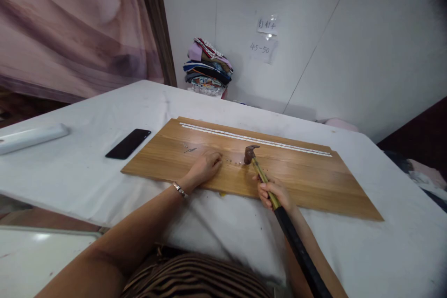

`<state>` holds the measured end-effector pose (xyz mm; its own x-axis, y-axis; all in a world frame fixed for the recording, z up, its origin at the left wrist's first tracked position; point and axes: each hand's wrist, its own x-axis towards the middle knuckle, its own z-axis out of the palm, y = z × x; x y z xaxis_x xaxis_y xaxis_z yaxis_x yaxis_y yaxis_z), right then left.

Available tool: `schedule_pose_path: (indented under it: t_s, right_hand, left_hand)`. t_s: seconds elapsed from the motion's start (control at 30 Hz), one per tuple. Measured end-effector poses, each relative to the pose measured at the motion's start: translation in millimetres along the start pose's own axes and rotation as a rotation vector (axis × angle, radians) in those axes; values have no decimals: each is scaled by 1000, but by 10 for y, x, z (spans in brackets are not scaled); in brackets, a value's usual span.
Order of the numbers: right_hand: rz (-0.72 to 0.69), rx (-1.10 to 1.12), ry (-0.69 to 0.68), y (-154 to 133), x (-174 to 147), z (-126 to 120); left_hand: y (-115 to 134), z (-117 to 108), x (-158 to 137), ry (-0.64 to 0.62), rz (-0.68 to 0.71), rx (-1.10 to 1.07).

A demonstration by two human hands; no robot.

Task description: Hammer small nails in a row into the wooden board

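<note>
My right hand point(274, 192) grips a claw hammer point(254, 160) partway up its yellow and black handle. The rusty brown hammer head is just above the wooden board point(314, 186), beside a short row of nails point(233, 162) whose heads show as small shiny dots. To the left of that row my left hand point(207, 166) rests on the board with its fingers curled in; whatever they may hold is hidden. Several loose nails point(190, 150) lie on the board beyond my left wrist. A few dark specks show right of the hammer head, too small to name.
Two white measuring strips point(254, 139) run along the board's far edge. A black phone point(128, 144) and a white, long rounded object point(33, 138) lie on the white-covered table point(87, 116) to the left. Folded clothes point(208, 67) are stacked by the wall.
</note>
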<state>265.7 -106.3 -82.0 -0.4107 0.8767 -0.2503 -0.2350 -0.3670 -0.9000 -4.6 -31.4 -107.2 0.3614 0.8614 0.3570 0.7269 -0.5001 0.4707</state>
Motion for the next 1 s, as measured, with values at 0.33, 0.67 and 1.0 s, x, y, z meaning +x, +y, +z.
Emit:
schedule_pose_path:
  t_s: [0.33, 0.67, 1.0]
  right_hand:
    - [-5, 11, 3, 42, 22, -21]
    - [-1, -12, -6, 24, 18, -10]
    - [14, -13, 4, 5, 6, 16]
  left_hand:
    - [25, -15, 0, 7, 4, -6]
    - [17, -7, 0, 11, 1, -18]
    - [19, -2, -1, 3, 2, -6]
